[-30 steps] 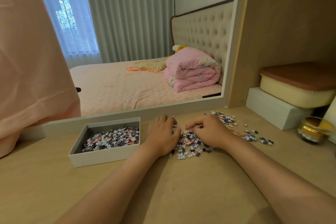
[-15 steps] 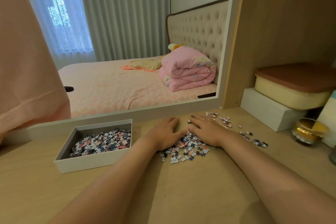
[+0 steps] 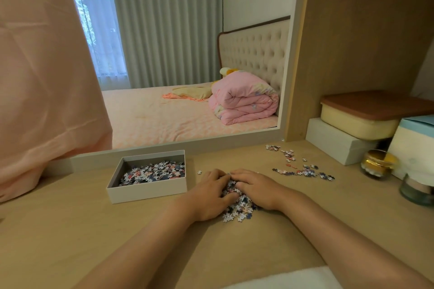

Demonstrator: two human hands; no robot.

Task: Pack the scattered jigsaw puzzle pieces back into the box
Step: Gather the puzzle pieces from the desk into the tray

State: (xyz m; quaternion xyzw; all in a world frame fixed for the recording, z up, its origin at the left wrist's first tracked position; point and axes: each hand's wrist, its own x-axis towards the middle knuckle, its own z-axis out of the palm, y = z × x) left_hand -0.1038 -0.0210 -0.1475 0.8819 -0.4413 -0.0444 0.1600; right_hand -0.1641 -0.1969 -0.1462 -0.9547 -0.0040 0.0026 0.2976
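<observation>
A shallow white box (image 3: 145, 191) sits on the wooden desk, left of centre, with many small blue, pink and white puzzle pieces inside. Just right of it lies a heap of puzzle pieces (image 3: 238, 207). My left hand (image 3: 209, 195) and my right hand (image 3: 257, 187) cup this heap from both sides, fingers curled around the pieces and fingertips meeting at the far side. More loose pieces (image 3: 303, 171) lie scattered to the right, and a single piece (image 3: 199, 172) lies near the box's far corner.
A large mirror (image 3: 187, 145) stands along the desk's back edge. At the right are a white box (image 3: 335, 141) under a cream container (image 3: 359, 119), a gold-lidded jar (image 3: 375, 164), a glass jar (image 3: 415, 189) and a white carton (image 3: 413, 145). Pink cloth (image 3: 42, 77) hangs at the left.
Both hands have drawn the pieces towards me and closed in together, piling the spread pieces into a tighter heap. The camera view has shifted, so the box sits more centrally.
</observation>
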